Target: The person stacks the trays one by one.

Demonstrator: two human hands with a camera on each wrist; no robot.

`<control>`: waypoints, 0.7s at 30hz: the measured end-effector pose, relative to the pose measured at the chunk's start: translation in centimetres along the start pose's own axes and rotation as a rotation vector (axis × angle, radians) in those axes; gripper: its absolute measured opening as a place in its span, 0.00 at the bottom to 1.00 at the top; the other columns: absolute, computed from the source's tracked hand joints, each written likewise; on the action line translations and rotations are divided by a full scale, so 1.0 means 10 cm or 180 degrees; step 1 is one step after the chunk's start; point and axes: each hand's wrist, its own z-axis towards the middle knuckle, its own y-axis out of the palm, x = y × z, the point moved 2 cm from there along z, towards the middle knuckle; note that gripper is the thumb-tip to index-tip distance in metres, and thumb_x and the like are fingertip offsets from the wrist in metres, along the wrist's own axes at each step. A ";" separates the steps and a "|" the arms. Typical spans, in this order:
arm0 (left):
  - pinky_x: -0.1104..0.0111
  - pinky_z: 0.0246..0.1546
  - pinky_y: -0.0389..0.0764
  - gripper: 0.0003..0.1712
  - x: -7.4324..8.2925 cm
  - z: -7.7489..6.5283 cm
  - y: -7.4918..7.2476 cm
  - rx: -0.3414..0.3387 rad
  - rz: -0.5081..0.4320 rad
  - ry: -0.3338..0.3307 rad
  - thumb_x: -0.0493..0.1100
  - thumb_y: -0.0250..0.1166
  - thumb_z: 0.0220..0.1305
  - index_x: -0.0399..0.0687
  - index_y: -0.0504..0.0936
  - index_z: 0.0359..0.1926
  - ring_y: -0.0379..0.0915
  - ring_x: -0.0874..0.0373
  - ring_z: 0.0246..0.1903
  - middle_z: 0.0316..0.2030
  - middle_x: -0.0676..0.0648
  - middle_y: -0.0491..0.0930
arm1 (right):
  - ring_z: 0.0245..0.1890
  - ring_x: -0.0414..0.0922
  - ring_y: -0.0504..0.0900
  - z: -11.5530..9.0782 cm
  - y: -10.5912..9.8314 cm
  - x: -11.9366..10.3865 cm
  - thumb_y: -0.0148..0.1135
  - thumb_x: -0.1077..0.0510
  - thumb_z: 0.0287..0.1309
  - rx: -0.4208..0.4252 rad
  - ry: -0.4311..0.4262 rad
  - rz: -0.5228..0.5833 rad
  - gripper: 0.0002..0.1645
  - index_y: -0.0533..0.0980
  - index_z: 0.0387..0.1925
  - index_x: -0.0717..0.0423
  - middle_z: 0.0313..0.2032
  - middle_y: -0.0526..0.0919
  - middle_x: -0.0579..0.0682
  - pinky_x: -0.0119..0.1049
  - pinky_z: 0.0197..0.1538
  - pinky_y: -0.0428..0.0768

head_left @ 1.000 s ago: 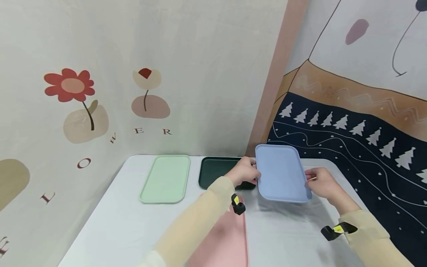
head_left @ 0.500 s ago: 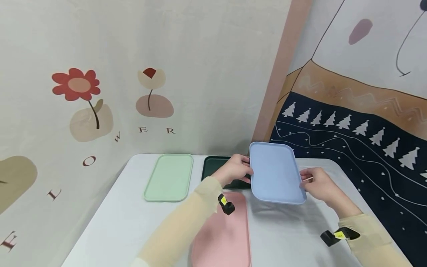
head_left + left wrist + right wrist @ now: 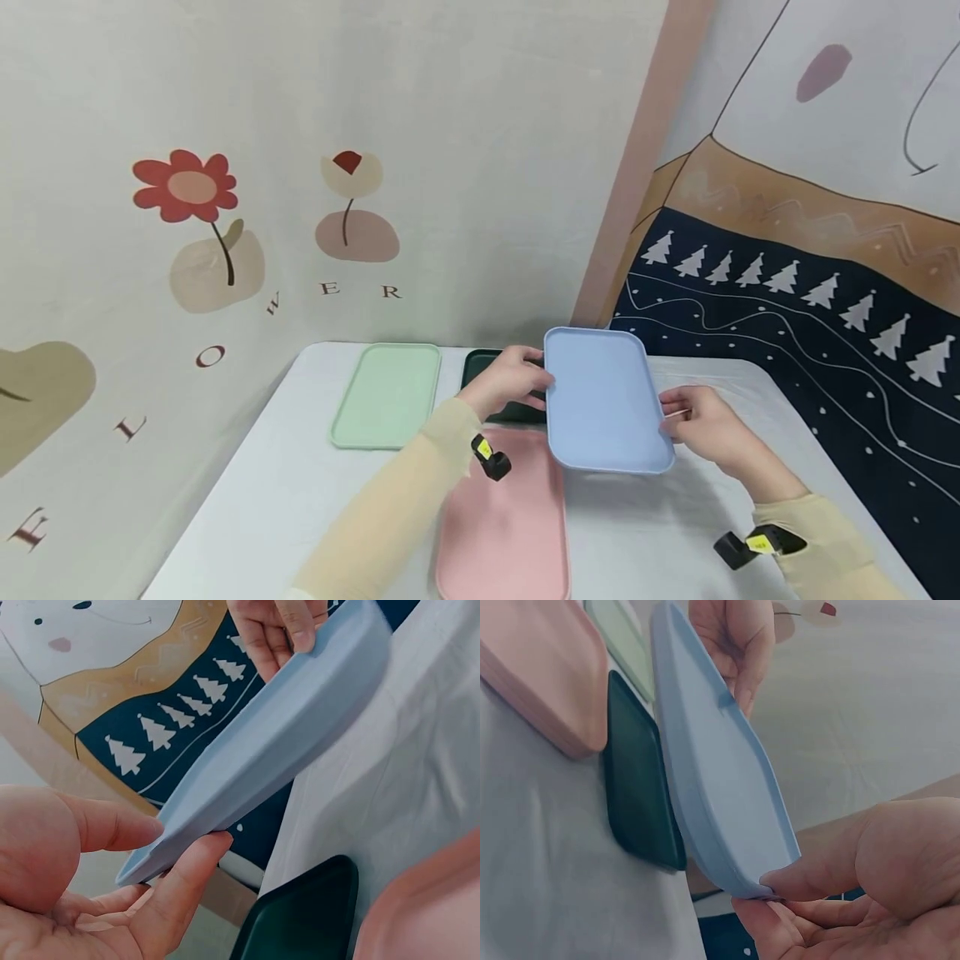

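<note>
Currently blue tray [image 3: 609, 400] aloft, tilted over table [image 3: 262, 508]; left hand [image 3: 506, 383] and right hand [image 3: 705, 423] pinching opposite edges. Green tray [image 3: 386, 396], dark tray [image 3: 478, 367], pink tray [image 3: 510, 525] already lie flat; seemingly only blue one left to put down.

smooth, matt plastic-looking blue tray [image 3: 606, 400]

The head view looks forward and down over the worktop [image 3: 285, 483], far enough back to take in the patterned wall [image 3: 465, 167]. The left wrist view looks from close behind the left hand [image 3: 510, 385] along the blue tray [image 3: 606, 400] toward the right hand [image 3: 705, 423]; the right wrist view, equally close, faces back. All 3 share the blue tray, pink tray [image 3: 510, 525] and dark green tray [image 3: 479, 364].
</note>
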 end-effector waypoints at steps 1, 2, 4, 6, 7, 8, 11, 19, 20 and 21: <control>0.55 0.38 0.90 0.38 -0.01 0.00 -0.02 0.0012 -0.0022 -0.0002 0.29 0.67 0.68 0.27 0.62 0.75 0.84 0.45 0.48 0.46 0.36 0.84 | 0.46 0.55 0.84 0.00 0.02 0.00 0.59 0.75 0.61 -0.0007 0.0015 0.0039 0.29 0.66 0.63 0.85 0.51 0.79 0.71 0.46 0.45 0.89; 0.55 0.38 0.90 0.38 -0.03 0.00 -0.05 0.0025 -0.0039 0.0000 0.29 0.66 0.68 0.28 0.61 0.75 0.84 0.45 0.48 0.47 0.36 0.84 | 0.46 0.54 0.84 0.00 0.04 0.00 0.59 0.75 0.61 -0.0012 0.0034 0.0082 0.29 0.66 0.63 0.85 0.51 0.79 0.70 0.46 0.45 0.90; 0.55 0.38 0.90 0.39 -0.05 -0.01 -0.09 0.0056 -0.0071 0.0006 0.29 0.66 0.68 0.29 0.60 0.76 0.84 0.44 0.48 0.47 0.35 0.82 | 0.45 0.53 0.84 -0.01 0.08 -0.01 0.59 0.76 0.61 -0.0031 0.0048 0.0155 0.29 0.66 0.63 0.84 0.50 0.79 0.70 0.45 0.44 0.90; 0.55 0.37 0.90 0.39 -0.08 -0.03 -0.14 0.0100 -0.0066 0.0015 0.29 0.65 0.69 0.31 0.60 0.77 0.84 0.43 0.47 0.48 0.35 0.81 | 0.45 0.53 0.84 -0.02 0.13 -0.02 0.59 0.76 0.61 -0.0060 0.0041 0.0223 0.29 0.66 0.63 0.84 0.50 0.79 0.69 0.45 0.43 0.90; 0.55 0.37 0.91 0.39 -0.09 -0.04 -0.16 0.0128 -0.0060 0.0025 0.30 0.65 0.69 0.32 0.61 0.77 0.85 0.43 0.47 0.49 0.35 0.81 | 0.45 0.53 0.84 -0.03 0.15 -0.03 0.59 0.76 0.61 -0.0074 0.0030 0.0259 0.29 0.66 0.63 0.84 0.50 0.78 0.69 0.45 0.43 0.90; 0.55 0.36 0.91 0.39 -0.11 -0.05 -0.18 0.0158 -0.0047 0.0030 0.30 0.65 0.69 0.32 0.61 0.77 0.85 0.43 0.46 0.49 0.34 0.81 | 0.45 0.53 0.84 -0.04 0.17 -0.03 0.60 0.76 0.61 -0.0082 0.0028 0.0288 0.29 0.66 0.63 0.84 0.50 0.79 0.69 0.45 0.43 0.90; 0.55 0.35 0.91 0.38 -0.16 -0.11 -0.23 0.0244 -0.0004 0.0029 0.30 0.65 0.69 0.34 0.62 0.77 0.85 0.44 0.45 0.50 0.35 0.80 | 0.45 0.53 0.84 -0.06 0.25 -0.04 0.60 0.75 0.61 -0.0127 0.0026 0.0346 0.30 0.66 0.64 0.83 0.51 0.78 0.68 0.45 0.43 0.90; 0.53 0.36 0.90 0.38 -0.30 -0.34 -0.37 0.0327 -0.0104 -0.0042 0.29 0.66 0.69 0.36 0.62 0.76 0.83 0.44 0.46 0.52 0.34 0.80 | 0.44 0.52 0.83 -0.15 0.45 -0.05 0.61 0.75 0.60 -0.0247 0.0042 0.0543 0.31 0.66 0.65 0.81 0.52 0.78 0.66 0.46 0.43 0.89; 0.53 0.36 0.90 0.39 -0.31 -0.36 -0.37 0.0325 -0.0120 -0.0047 0.29 0.66 0.69 0.36 0.62 0.77 0.83 0.43 0.47 0.53 0.33 0.80 | 0.44 0.52 0.83 -0.16 0.47 -0.05 0.61 0.75 0.60 -0.0264 0.0027 0.0579 0.32 0.65 0.65 0.81 0.52 0.78 0.66 0.46 0.42 0.89; 0.52 0.36 0.90 0.39 -0.31 -0.39 -0.38 0.0325 -0.0132 -0.0056 0.28 0.65 0.69 0.36 0.61 0.77 0.83 0.43 0.47 0.53 0.33 0.79 | 0.44 0.52 0.82 -0.17 0.49 -0.04 0.61 0.75 0.60 -0.0279 0.0033 0.0620 0.33 0.65 0.66 0.81 0.52 0.77 0.66 0.46 0.42 0.89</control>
